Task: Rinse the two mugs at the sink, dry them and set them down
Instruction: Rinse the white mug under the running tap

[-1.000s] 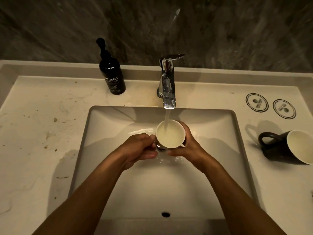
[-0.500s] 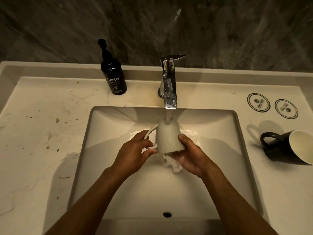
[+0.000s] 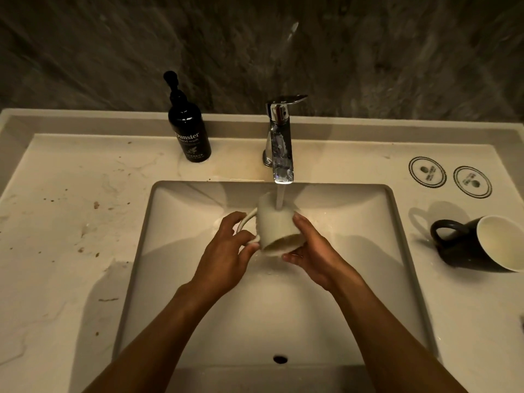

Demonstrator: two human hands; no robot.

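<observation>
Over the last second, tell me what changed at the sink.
The white mug was tipped from mouth-up under the stream to upside down; water now hits its base. The left hand keeps the handle, the right hand the body. Black mug, soap bottle and running faucet stayed put.

Bottle left of tap; mug right of sink.

light: dim, warm yellow-brown cast | source: overhead, slightly behind | shadows: forearms cast broad soft shadows in the white rectangular sink basin; black mug lying on its side throws one leftward | glare: highlights on chrome tap | distortion: wide-angle bowing at edges | blur: dark stone wall smeared
</observation>
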